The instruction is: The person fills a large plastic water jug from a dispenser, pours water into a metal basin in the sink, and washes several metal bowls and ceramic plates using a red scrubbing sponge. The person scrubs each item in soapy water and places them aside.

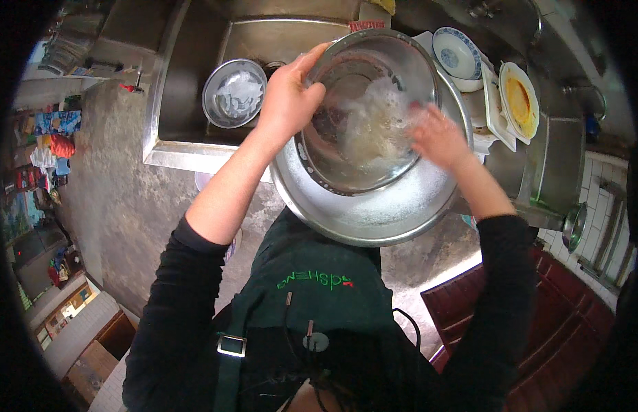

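Note:
My left hand (pixel 290 98) grips the rim of a stainless steel basin (pixel 319 144), thumb over the edge. This basin is tilted and rests inside a larger metal basin (pixel 380 221), whose wall is speckled with suds. Cloudy water and foam (pixel 375 123) swirl in the inner basin. My right hand (pixel 440 136) is at the inner basin's right side, its fingers blurred by motion. A small red patch shows by those fingers; whether they hold something is unclear. Left of my left hand, a small metal bowl (pixel 210 105) with white suds stands in the sink.
The steel sink (pixel 190 46) lies behind the basins. Stacked dishes crowd the right: a blue-patterned bowl (pixel 455 54), white plates (pixel 496 110) and a plate with yellow-orange residue (pixel 520 103). A red-handled tap (pixel 130 87) juts out at left. Dark red panels (pixel 545 319) stand lower right.

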### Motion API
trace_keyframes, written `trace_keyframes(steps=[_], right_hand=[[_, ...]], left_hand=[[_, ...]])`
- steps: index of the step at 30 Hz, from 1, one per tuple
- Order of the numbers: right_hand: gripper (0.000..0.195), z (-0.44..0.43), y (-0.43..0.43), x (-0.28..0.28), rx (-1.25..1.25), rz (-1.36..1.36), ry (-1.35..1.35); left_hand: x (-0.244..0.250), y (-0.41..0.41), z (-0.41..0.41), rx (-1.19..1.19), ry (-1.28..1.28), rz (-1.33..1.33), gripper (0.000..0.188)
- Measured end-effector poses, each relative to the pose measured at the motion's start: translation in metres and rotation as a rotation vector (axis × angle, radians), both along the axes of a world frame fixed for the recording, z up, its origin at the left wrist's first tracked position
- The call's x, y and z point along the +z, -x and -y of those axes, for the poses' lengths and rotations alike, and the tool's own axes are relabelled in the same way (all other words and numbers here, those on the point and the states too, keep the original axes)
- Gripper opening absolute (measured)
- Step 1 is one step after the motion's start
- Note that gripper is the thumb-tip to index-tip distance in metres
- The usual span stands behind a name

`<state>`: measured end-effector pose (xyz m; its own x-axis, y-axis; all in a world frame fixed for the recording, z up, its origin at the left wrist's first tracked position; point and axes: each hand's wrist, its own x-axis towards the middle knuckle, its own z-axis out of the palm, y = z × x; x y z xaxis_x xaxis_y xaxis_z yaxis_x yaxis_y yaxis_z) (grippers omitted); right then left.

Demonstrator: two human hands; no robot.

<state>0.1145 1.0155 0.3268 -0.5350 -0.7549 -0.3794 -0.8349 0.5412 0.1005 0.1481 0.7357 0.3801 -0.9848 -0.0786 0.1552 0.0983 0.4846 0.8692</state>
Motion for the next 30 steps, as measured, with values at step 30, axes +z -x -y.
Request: trace_keyframes(steps=[30], right_hand=[[0.022,0.036,-0.053,-0.031,-0.268,0.168,0.204]], left_hand=[[-0.013,-0.04,0.001,0.207,-0.126,0.153,0.053]])
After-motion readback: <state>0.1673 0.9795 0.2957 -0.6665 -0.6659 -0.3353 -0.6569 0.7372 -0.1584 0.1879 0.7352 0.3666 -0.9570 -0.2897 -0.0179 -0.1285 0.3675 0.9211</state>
